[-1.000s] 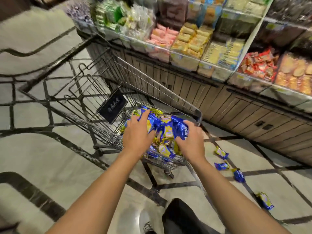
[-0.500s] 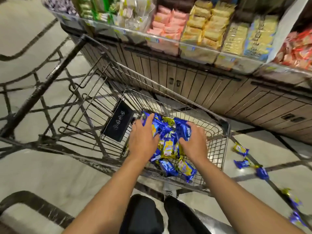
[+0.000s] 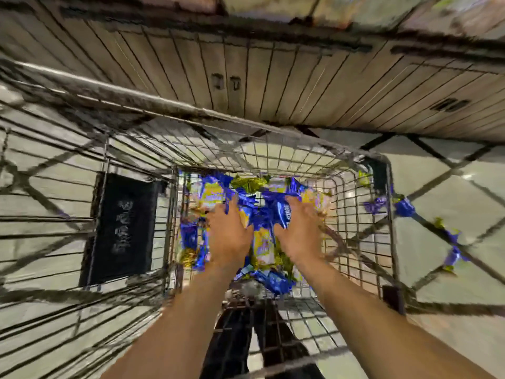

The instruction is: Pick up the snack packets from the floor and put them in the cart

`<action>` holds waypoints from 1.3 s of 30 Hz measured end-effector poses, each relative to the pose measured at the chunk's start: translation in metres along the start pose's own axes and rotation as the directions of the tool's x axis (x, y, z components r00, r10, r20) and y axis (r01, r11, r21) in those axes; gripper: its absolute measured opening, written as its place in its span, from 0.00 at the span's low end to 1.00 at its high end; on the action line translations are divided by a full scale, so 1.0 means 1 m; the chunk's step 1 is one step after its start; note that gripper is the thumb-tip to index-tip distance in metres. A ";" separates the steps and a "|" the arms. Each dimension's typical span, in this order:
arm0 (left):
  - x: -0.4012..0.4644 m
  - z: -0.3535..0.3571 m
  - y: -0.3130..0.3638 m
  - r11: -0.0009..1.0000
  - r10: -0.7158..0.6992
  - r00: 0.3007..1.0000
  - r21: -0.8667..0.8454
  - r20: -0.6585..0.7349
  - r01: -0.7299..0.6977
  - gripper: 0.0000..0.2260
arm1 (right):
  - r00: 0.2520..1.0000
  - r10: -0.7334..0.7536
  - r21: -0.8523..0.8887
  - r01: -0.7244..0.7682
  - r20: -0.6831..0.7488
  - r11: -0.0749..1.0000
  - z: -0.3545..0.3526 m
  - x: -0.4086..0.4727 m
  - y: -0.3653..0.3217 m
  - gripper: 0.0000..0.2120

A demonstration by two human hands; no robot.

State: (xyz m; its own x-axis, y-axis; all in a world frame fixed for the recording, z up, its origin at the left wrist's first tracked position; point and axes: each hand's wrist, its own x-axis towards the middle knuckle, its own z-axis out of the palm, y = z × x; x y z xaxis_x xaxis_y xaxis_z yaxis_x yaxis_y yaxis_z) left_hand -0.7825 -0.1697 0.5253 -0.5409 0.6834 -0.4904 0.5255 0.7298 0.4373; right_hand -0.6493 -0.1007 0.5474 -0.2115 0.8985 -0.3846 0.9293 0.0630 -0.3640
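Note:
Blue and yellow snack packets (image 3: 263, 248) lie heaped in the right end of the wire cart (image 3: 164, 105). Both my hands are down inside the basket on this heap. My left hand (image 3: 228, 236) and my right hand (image 3: 300, 231) press a bundle of packets between them, fingers spread over the wrappers. More blue packets (image 3: 404, 207) lie on the floor just outside the cart's right wall, and others (image 3: 453, 253) trail further right. The view is blurred.
A black placard (image 3: 123, 228) hangs on the divider in the cart's left part. The shelf's wooden panelled base (image 3: 273, 77) runs close behind the cart. My dark trouser legs (image 3: 235, 337) show through the cart's near end. Pale tiled floor (image 3: 451, 187) with dark lines lies around.
My view has tipped down and closer over the cart. Both hands have sunk with the packet bundle from above the rim down onto the heap in the basket.

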 end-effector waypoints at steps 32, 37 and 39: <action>-0.120 -0.097 0.194 0.609 0.708 0.706 0.502 0.006 -0.615 0.25 | 0.928 -0.161 -0.367 0.029 -0.336 0.930 -0.225 -0.094 0.060 0.26; -0.180 -0.032 0.289 0.434 0.812 0.571 0.525 0.126 -0.732 0.26 | 0.919 0.009 -0.280 -0.129 -0.393 0.951 -0.285 -0.129 0.159 0.27; -0.200 0.004 0.321 0.390 0.819 0.551 0.547 0.162 -0.741 0.28 | 0.899 0.090 -0.228 -0.204 -0.428 0.952 -0.301 -0.140 0.214 0.30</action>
State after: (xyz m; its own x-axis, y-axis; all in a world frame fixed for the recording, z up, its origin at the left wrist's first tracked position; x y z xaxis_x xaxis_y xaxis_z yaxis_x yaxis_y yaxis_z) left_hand -0.5032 -0.0726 0.7607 0.2388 0.9705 -0.0339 0.9648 -0.2332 0.1217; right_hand -0.3297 -0.0824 0.7787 0.0230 0.9996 -0.0160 0.9969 -0.0241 -0.0750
